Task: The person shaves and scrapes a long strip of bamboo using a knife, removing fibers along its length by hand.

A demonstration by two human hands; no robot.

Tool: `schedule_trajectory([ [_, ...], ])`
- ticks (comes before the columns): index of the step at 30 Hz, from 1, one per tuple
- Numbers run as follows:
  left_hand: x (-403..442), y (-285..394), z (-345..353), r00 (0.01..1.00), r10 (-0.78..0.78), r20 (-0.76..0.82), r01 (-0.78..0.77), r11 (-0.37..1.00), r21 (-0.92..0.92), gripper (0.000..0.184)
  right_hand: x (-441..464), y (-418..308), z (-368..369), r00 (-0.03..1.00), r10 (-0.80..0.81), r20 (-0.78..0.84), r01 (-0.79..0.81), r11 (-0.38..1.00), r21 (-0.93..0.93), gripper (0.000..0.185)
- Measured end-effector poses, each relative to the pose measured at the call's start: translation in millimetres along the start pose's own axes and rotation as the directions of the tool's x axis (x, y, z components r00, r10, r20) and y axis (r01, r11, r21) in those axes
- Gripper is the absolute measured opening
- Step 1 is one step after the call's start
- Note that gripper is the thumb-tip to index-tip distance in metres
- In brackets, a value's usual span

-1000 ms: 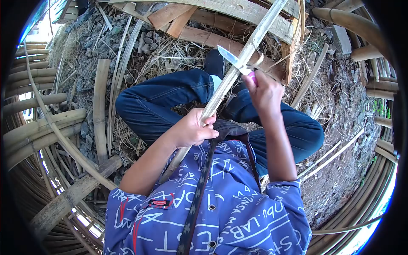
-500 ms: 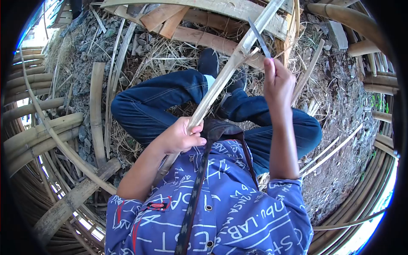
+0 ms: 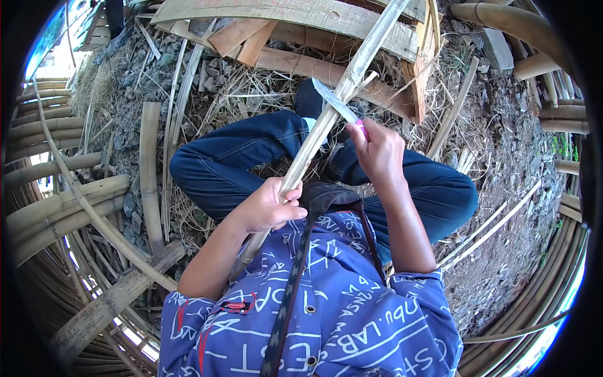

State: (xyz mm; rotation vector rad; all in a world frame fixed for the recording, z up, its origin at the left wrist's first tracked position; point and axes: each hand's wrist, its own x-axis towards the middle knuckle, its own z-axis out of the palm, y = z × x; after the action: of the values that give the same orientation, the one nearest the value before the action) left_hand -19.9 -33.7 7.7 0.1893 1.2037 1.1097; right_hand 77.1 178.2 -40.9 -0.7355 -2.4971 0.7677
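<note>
A long pale bamboo strip (image 3: 314,135) runs diagonally from beside my waist up to the top of the view. My left hand (image 3: 270,206) is wrapped round its lower part, near my belly. In my right hand (image 3: 379,149) is the pink handle of a knife (image 3: 335,100). The blade lies across the strip, its tip pointing up and to the left. Just above the blade, a short raised sliver (image 3: 366,81) sticks out from the strip's right side.
Wooden boards (image 3: 301,17) lie beyond my crossed legs (image 3: 235,154). Bamboo pieces (image 3: 151,169) rest on the ground at the left, and thin strips (image 3: 493,226) at the right. Curved bamboo bars (image 3: 63,201) stand along both sides. Shavings cover the ground around my feet.
The knife swung off the strip to the upper right, then came back down onto it, lower than at first. My left hand has shifted slightly left and down. A raised sliver remains on the strip.
</note>
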Motion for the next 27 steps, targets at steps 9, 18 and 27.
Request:
schedule_trajectory([
  [9,3.0,-3.6,-3.6,0.995,-0.032,0.099,0.046,0.990,-0.136,0.041,18.8,31.0,24.9,0.966,0.168,-0.197,-0.183,0.981,-0.062,0.038],
  [18,2.7,-3.8,-5.8,0.993,-0.041,0.112,0.056,0.990,-0.131,0.043,4.4,-2.4,-31.2,0.992,0.101,0.070,-0.116,0.958,0.263,0.036],
  [27,2.7,-2.0,-4.2,0.993,-0.053,0.108,0.064,0.993,-0.099,0.042,0.0,-10.9,-11.2,0.987,0.078,0.144,-0.100,0.983,0.152,0.040],
])
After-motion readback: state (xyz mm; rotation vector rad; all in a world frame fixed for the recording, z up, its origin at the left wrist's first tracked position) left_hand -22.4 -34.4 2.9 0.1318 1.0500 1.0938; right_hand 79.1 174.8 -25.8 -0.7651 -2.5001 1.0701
